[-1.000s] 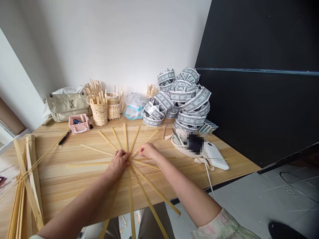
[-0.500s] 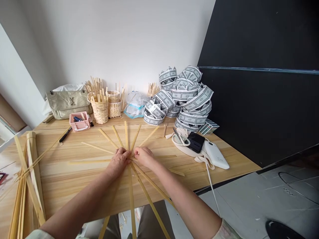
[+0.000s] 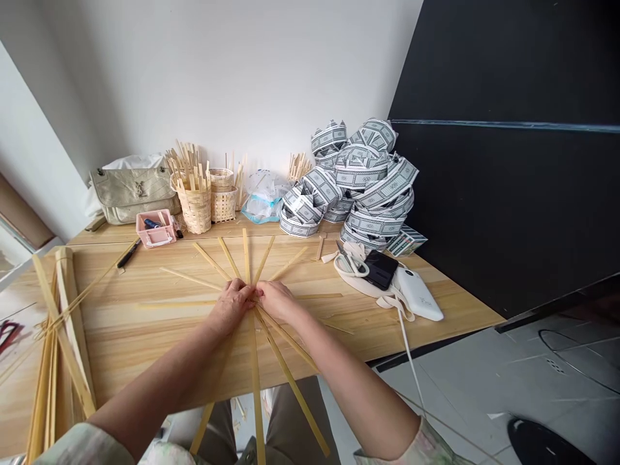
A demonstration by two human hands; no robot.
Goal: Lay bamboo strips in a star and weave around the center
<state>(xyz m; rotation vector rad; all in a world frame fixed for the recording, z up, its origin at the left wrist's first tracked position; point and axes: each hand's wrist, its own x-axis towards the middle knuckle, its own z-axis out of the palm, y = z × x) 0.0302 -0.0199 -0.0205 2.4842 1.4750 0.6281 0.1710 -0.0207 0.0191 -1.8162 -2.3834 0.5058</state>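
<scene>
Together, left hand (image 3: 231, 305) and right hand (image 3: 276, 299) clamp strips (image 3: 256, 387) at their hub, ends radiating toward twelve, six and nine o'clock.

"What's on the wooden table (image 3: 126, 329)?"

"Flat yellow strips (image 3: 246, 255) spread like a star in the middle. Some poke past the near edge."

"And along the far edge?"

"A bag (image 3: 138, 194), a pink box (image 3: 157, 239), woven baskets (image 3: 196, 210) and a big pile of patterned rings (image 3: 378, 225)."

"The left end?"

"A bunch of long strips (image 3: 41, 394)."

"By the right edge?"

"A white slab (image 3: 419, 294)."
</scene>
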